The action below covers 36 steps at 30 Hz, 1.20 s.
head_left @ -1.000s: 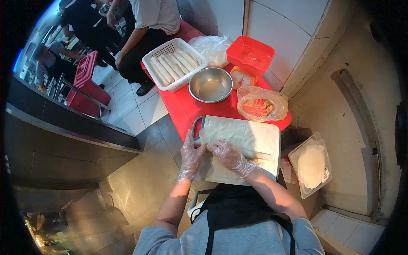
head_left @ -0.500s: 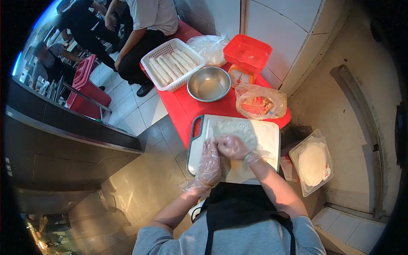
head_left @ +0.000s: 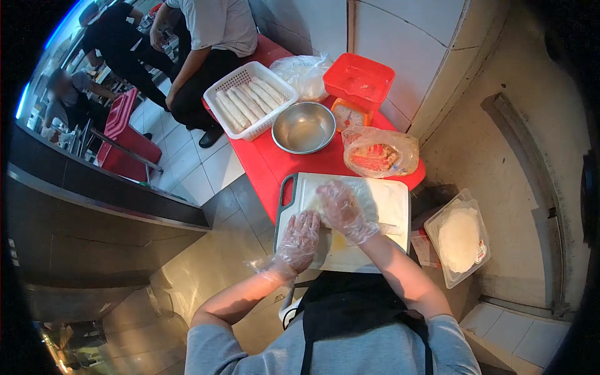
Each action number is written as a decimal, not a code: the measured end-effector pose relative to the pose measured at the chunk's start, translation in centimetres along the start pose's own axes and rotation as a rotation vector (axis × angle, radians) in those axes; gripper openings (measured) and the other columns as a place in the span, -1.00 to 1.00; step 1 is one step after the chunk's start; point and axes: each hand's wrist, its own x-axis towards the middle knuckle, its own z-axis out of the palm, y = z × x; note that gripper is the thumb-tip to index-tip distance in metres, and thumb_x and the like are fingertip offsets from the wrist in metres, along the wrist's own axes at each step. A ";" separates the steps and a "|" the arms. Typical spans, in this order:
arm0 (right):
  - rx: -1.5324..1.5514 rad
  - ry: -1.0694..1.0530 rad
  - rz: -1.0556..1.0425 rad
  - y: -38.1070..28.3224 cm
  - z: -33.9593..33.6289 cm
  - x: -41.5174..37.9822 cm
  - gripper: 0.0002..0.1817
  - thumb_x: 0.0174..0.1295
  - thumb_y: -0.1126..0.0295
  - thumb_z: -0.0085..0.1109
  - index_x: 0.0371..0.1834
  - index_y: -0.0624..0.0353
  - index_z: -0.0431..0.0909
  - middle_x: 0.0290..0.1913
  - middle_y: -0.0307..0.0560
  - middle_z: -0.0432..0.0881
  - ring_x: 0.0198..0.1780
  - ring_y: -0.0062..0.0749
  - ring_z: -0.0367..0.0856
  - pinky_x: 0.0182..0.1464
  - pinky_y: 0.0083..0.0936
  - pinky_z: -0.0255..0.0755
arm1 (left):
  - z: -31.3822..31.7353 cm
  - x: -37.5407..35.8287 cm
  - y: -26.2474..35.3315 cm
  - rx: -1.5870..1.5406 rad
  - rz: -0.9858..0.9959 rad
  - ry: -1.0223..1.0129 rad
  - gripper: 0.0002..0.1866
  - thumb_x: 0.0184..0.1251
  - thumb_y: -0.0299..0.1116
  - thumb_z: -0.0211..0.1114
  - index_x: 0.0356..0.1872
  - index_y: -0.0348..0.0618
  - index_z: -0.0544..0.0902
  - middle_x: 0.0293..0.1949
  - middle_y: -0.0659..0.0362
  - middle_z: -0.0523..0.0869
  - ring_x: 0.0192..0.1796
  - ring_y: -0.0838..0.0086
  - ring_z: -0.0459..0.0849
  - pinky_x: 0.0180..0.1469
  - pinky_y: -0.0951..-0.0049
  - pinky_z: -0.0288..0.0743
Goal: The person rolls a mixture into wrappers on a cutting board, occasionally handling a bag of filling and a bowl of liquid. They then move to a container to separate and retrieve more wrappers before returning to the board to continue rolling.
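A white cutting board [head_left: 390, 215] with a dark edge and handle lies in front of me, with a thin pale wrapper sheet [head_left: 367, 195] near its top. Both hands wear clear plastic gloves. My left hand [head_left: 299, 240] rests at the board's left side, fingers stretched out and fairly flat. Over the wrapper is my right hand [head_left: 339, 209], its fingers smeared by motion; whether they pinch anything is hidden. A small yellowish wet patch [head_left: 339, 240] shows on the board below the right hand.
On the red table [head_left: 250, 159] stand a white basket [head_left: 211, 94] of rolls, a steel bowl [head_left: 304, 128], a kitchen scale [head_left: 350, 115] under a red tray [head_left: 359, 78], and a bag of orange-red filling [head_left: 378, 156]. Right: a container of round wrappers [head_left: 459, 240]. People are at upper left.
My right hand has moved slightly up the board, from a closed fist to a lower, blurred shape over the wrapper. My left hand has shifted a little left, its fingers more spread.
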 end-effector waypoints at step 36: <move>0.227 -0.369 -0.100 -0.7 -3.1 -1.1 -0.77 0.36 0.21 0.15 -0.06 0.02 0.69 -0.03 -0.03 0.68 0.08 -0.04 0.61 0.20 -0.11 0.39 | 3.6 7.1 -9.6 -0.514 0.246 0.371 -0.68 0.28 -0.36 0.37 0.07 -0.08 0.67 -0.09 0.02 0.74 -0.01 0.06 0.70 0.17 0.09 0.49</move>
